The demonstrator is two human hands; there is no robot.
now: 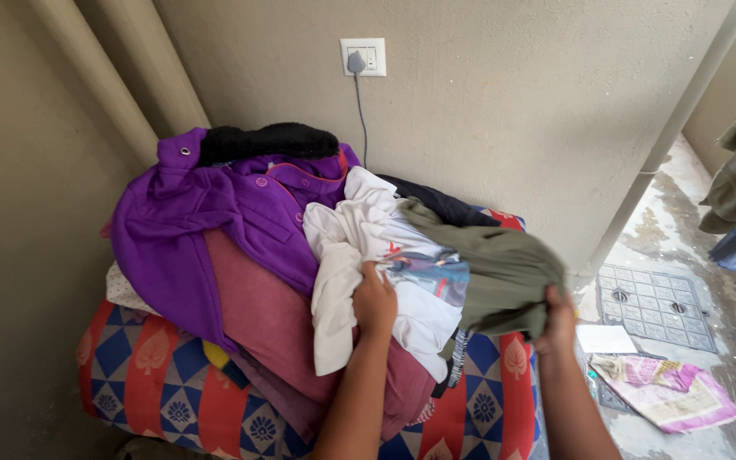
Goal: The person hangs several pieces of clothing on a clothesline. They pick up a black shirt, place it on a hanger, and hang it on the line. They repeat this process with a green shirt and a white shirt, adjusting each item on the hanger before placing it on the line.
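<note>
Patterned mattress (pixel 142 375) bears a clothes pile (pixel 283 255).

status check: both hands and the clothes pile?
Left hand gripping white garment. Right hand gripping olive garment. Purple jacket heaped alongside.

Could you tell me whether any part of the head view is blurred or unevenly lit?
In the head view, the olive garment in the right hand is motion-blurred at its edge; the purple coat is sharp; daylight brightens the floor at right.
</note>
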